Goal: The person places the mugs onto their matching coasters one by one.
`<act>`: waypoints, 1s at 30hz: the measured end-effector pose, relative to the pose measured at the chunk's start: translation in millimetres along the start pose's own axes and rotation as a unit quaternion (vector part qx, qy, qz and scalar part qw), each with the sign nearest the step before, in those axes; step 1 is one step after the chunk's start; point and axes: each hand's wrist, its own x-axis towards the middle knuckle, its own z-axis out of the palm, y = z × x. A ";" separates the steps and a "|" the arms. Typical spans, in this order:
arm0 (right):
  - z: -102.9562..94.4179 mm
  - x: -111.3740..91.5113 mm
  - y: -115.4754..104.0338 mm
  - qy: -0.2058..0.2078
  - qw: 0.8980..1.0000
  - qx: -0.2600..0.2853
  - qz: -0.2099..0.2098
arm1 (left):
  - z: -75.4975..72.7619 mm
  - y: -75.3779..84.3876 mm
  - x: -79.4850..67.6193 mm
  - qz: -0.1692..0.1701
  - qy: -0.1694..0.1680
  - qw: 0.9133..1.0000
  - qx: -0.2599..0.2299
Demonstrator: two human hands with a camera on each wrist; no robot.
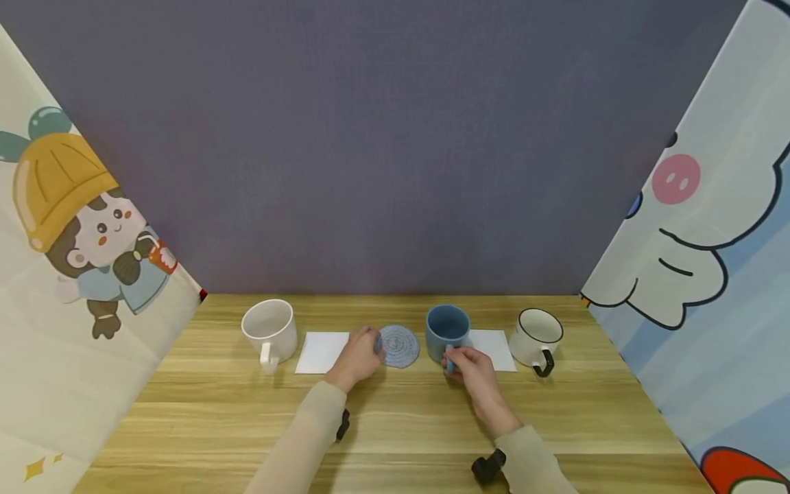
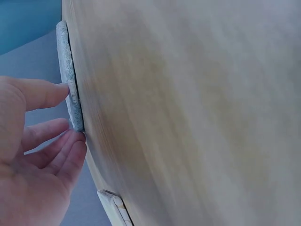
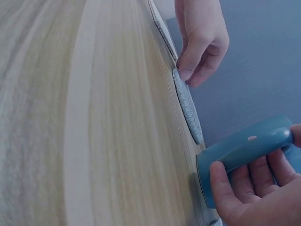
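A round blue-grey woven coaster [image 1: 400, 346] lies flat on the wooden table. My left hand [image 1: 359, 357] pinches its left edge, with fingertips on the rim; in the left wrist view the fingers [image 2: 47, 96] meet the coaster's edge [image 2: 70, 80]. Just right of the coaster a blue mug [image 1: 447, 325] stands upright, its handle toward me. My right hand [image 1: 474, 374] grips that handle; in the right wrist view the thumb and fingers [image 3: 263, 183] are around the blue handle [image 3: 254, 141], low against the mug.
A white mug [image 1: 271, 333] stands at the left and a white mug with a black rim and handle [image 1: 535, 336] at the right. White square sheets lie beside the left hand [image 1: 321, 350] and behind the right [image 1: 494, 348]. A dark panel [image 1: 395, 151] rises behind the table.
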 end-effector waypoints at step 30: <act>5.1 -4.2 -2.0 0.010 0.995 0.093 0.013 | 4.8 4.3 2.9 0.006 -0.013 1.000 0.004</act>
